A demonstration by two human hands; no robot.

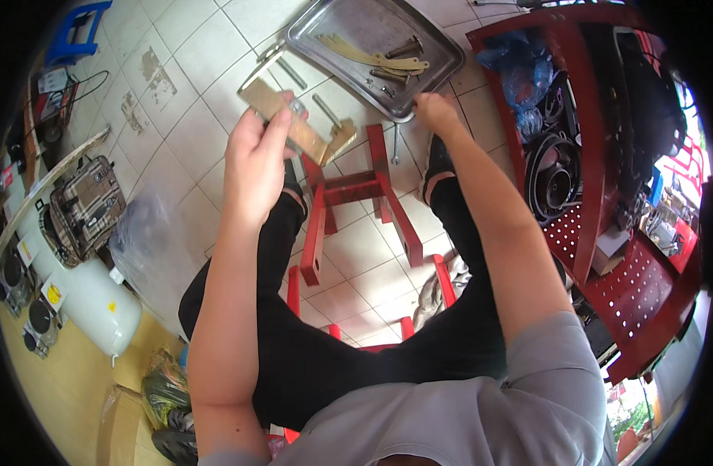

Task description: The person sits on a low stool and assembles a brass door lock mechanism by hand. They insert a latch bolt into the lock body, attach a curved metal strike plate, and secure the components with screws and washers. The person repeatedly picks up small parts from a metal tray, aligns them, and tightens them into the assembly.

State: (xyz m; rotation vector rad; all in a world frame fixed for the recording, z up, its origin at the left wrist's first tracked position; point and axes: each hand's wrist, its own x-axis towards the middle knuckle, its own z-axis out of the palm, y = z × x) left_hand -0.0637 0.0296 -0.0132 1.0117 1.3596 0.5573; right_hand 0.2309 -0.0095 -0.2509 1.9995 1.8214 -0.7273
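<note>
We list one brass-coloured metal bracket [310, 141], clasped in the grip of our left hand [259, 155], near a red stand [355, 186]. Our right hand [438, 115], fingers curled, is just beside the near corner of a metal tray [356, 19]; whether its grip holds anything, we cannot tell. Tray contents: curved yellowish strips [372, 62], bolts [407, 48].

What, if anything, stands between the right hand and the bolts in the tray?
Only the tray rim, by its near corner, appears to lie between the right hand and the bolts; nothing else visible intervenes. Whether the hand touches the rim is unclear.
</note>
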